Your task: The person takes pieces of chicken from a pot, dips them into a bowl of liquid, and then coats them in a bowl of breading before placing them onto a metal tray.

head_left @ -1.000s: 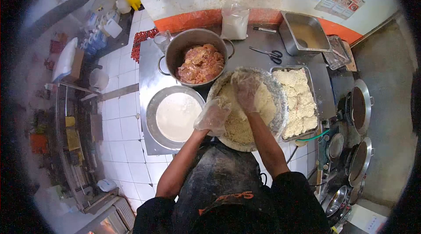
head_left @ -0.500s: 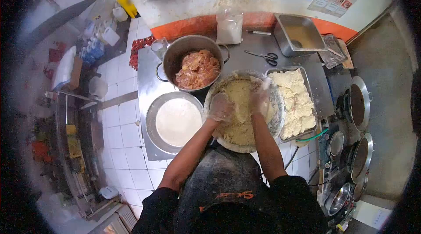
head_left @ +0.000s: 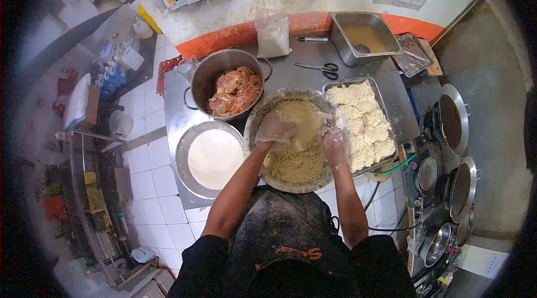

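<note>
A large round bowl (head_left: 296, 188) of crumbly, pale yellow coating stands at the table's front edge. Inside its left part is my left hand (head_left: 275, 129), in a clear plastic glove, touching the coating; how its fingers are set is blurred. At the bowl's right side, my right hand (head_left: 335, 137), gloved and dusted with flour, has its fingers bent near the rim; whether it holds anything is hidden. To the right, coated pieces (head_left: 362, 122) fill a metal tray (head_left: 392, 159). A pot (head_left: 196, 83) of raw meat (head_left: 235, 91) and a pan (head_left: 183, 169) of white liquid (head_left: 215, 158) stand to the left.
Behind the bowl are a bag of white powder (head_left: 272, 34), scissors (head_left: 319, 67), a marker (head_left: 312, 39) and a steel container (head_left: 366, 41). Large pans (head_left: 461, 189) stand on burners at the right. A green hose (head_left: 400, 166) runs beside the tray.
The view has shifted, so the table's things appear farther left. My left hand has moved back and flattened slightly; my right hand has moved towards the bowl's right rim.
</note>
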Demonstrator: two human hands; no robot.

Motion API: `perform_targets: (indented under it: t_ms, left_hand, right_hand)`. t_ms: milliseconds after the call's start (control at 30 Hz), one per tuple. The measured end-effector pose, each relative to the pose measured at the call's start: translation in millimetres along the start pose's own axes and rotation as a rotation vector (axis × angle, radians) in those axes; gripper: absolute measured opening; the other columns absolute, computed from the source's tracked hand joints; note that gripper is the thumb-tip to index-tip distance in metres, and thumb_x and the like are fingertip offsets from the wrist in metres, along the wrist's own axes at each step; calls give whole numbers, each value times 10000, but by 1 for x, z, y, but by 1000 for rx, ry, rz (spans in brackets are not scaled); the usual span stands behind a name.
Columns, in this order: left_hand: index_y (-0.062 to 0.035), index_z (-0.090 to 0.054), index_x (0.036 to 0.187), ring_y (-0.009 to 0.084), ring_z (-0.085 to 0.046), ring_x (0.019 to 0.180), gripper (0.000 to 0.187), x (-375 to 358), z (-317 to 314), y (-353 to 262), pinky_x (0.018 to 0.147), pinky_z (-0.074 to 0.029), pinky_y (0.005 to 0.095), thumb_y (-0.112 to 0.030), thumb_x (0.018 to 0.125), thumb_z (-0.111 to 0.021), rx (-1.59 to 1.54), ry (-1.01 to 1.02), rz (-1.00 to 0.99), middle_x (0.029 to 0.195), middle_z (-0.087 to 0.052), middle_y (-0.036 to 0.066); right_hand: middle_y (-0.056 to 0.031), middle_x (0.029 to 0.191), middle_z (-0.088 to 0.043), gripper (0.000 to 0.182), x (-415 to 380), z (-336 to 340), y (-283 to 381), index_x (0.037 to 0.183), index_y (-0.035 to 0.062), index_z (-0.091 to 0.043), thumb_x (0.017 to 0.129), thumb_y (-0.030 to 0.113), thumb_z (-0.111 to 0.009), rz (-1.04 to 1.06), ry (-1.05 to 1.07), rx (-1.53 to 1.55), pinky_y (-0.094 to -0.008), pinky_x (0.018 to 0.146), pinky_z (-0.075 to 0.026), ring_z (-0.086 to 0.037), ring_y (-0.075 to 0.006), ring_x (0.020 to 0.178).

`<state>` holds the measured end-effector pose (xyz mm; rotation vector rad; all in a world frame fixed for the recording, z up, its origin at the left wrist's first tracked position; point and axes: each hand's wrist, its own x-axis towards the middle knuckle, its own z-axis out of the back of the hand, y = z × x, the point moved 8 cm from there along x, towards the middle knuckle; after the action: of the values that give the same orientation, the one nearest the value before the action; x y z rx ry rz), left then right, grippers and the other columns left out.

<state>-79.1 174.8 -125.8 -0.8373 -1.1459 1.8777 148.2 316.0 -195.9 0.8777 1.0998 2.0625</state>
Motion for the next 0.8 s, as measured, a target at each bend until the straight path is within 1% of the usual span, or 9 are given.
perform_targets:
  t_ms: [33, 133, 233, 300, 400, 533, 633, 700, 800]
  left_hand:
    - [-23, -751, 1022, 296, -709, 1002, 528, 0, 0, -5, 887, -535, 428, -497, 802, -830, -1, -3, -2, 1083, -746, 145]
    - [-23, -744, 1056, 282, -706, 987, 517, 8, -15, 1, 885, -537, 428, -481, 826, -805, 383, -21, -154, 1056, -750, 138]
    - [-22, -740, 1081, 291, -715, 955, 514, 33, -34, 92, 868, -547, 427, -472, 837, -786, 255, -158, 168, 1045, -756, 147]
    - [-29, -729, 1121, 280, -710, 989, 490, 25, -26, 88, 887, -543, 422, -446, 867, -758, 236, -84, 92, 1073, -752, 150]
    - [-39, -714, 1180, 263, -702, 1041, 457, 11, -7, 73, 916, -538, 414, -408, 911, -716, 216, 27, -20, 1116, -745, 153]
    - [-96, -724, 1217, 238, -686, 1075, 359, -37, 43, -29, 946, -527, 393, -351, 979, -634, 550, 114, 289, 1176, -734, 116]
    - [-128, -732, 1172, 269, -676, 1053, 279, -41, 33, -33, 913, -527, 407, -298, 996, -600, 544, 5, -243, 1184, -723, 100]
    - [-149, -737, 1143, 289, -670, 1039, 240, -53, 29, -43, 891, -528, 416, -264, 1006, -577, 521, -75, -604, 1189, -715, 90]
    - [-156, -730, 1099, 308, -656, 1035, 222, -46, 17, -63, 863, -519, 457, -304, 962, -639, 777, 69, -430, 1116, -705, 100]
  right_hand:
    - [-91, 1465, -516, 532, 4, 3, 3, 1576, 82, -364, 1131, 371, -319, 4, 1, 0, -370, 1064, -442, -522, -236, 1267]
    - [-97, 1405, -552, 480, 15, -1, -1, 1549, 61, -389, 1129, 293, -369, -173, 39, 680, -348, 1046, -467, -554, -219, 1225]
    - [-101, 1365, -577, 447, 18, -10, -2, 1531, 47, -406, 1128, 240, -402, -297, 73, 1131, -333, 1034, -483, -574, -207, 1198]
    - [-86, 1349, -587, 419, 19, -2, -2, 1502, 60, -447, 1112, 211, -454, -162, 3, 93, -319, 1002, -502, -588, -191, 1173]
    - [-63, 1361, -581, 429, 16, -1, -4, 1509, 65, -453, 1106, 211, -471, -179, 13, 240, -311, 998, -500, -583, -183, 1176]
    - [-65, 1441, -546, 466, 16, 5, 15, 1545, 69, -427, 1106, 224, -463, -279, 74, 467, -317, 1063, -469, -553, -177, 1256]
    - [-84, 1533, -491, 529, 24, 9, 53, 1583, 68, -385, 1094, 250, -476, 12, 36, 442, -330, 1146, -400, -495, -197, 1359]
    - [-130, 1232, -656, 448, 31, 19, 93, 1415, 58, -565, 1062, 326, -495, -29, 99, -894, -344, 968, -511, -636, -223, 1117]
    - [-193, 1187, -646, 431, 26, 35, 131, 1385, 68, -593, 1042, 320, -527, -325, 259, -582, -420, 989, -494, -628, -303, 1098]
